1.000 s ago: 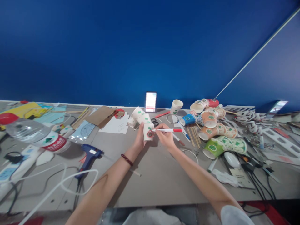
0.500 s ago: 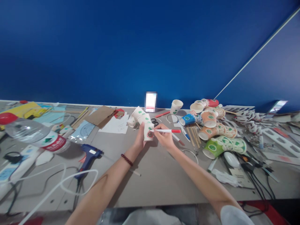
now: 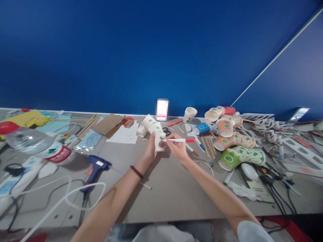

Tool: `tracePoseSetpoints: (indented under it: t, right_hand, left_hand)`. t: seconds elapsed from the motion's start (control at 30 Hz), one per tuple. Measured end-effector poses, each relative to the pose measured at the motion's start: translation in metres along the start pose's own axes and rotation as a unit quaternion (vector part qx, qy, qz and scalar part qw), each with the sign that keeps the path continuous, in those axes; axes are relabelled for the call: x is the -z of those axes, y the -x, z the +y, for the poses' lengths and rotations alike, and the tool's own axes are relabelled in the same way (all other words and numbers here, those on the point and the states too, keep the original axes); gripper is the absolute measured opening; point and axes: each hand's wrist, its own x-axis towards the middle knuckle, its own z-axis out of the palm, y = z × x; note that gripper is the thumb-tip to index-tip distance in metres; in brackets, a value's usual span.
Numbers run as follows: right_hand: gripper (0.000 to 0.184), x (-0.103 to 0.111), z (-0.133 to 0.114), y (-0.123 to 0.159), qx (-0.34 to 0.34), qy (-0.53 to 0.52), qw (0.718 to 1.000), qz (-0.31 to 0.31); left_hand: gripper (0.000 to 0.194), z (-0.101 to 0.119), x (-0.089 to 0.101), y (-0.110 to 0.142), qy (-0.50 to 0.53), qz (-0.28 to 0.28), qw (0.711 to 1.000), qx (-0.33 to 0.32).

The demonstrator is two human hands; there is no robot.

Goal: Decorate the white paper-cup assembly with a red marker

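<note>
A person at a grey counter (image 3: 176,198) holds a row of white paper cups (image 3: 159,137) in the left hand (image 3: 150,148) and a marker (image 3: 180,140) in the right hand (image 3: 179,149). The cups, joined end to end, carry green leaf prints, and the nearest one bears a round red emblem with a dark centre. The marker is slim and white with a bright red end.

The row bends: its far end lies to the left, and its near end turns down toward the person, the nearest cup's long axis running toward the body. The marker lies almost level across the view, red end to the right, tip to the left beside the emblem; whether the tip touches the paper is too small to tell. The left grip is wrapped around the side of the nearest cup; the right grip is pinched on the marker near its tip. The row is above the middle of the counter.

At least three white cups make up the row, though overlap hides the exact number. One loose white cup (image 3: 189,115) stands apart at the back. Also seen are one pair of scissors (image 3: 167,131), one blue glue gun (image 3: 96,171) and one red-capped bottle (image 3: 37,143).
</note>
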Motion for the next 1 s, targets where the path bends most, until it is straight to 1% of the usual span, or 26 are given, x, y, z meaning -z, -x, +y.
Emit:
tracePoseSetpoints:
  t: [0.17, 0.3, 0.5, 0.6, 0.73, 1.0]
  right_hand:
    - [0.010, -0.0010, -0.0022, 0.0004, 0.012, 0.012, 1.000, -0.008]
    - [0.009, -0.0022, -0.0039, 0.0015, 0.025, 0.011, 1.000, -0.015]
    - [0.007, -0.0009, 0.0023, 0.0008, 0.003, 0.000, 1.000, 0.004]
    - [0.007, -0.0006, 0.0041, 0.0003, -0.006, -0.006, 1.000, 0.008]
    - [0.007, -0.0015, 0.0024, 0.0007, -0.011, -0.001, 1.000, 0.015]
    - [0.008, -0.0038, -0.0054, 0.0018, 0.015, 0.006, 1.000, -0.016]
  left_hand:
    - [0.037, -0.0012, 0.0005, 0.0004, -0.001, 0.004, 1.000, -0.022]
    - [0.036, -0.0017, 0.0011, 0.0003, 0.009, 0.000, 1.000, -0.021]
    - [0.039, -0.0022, 0.0021, -0.0010, 0.010, -0.016, 1.000, -0.013]
    - [0.041, -0.0027, 0.0031, -0.0022, 0.003, -0.014, 1.000, -0.004]
    - [0.041, -0.0035, 0.0039, -0.0034, 0.003, -0.012, 1.000, -0.012]
    - [0.048, -0.0051, 0.0061, -0.0027, -0.015, -0.002, 1.000, -0.026]
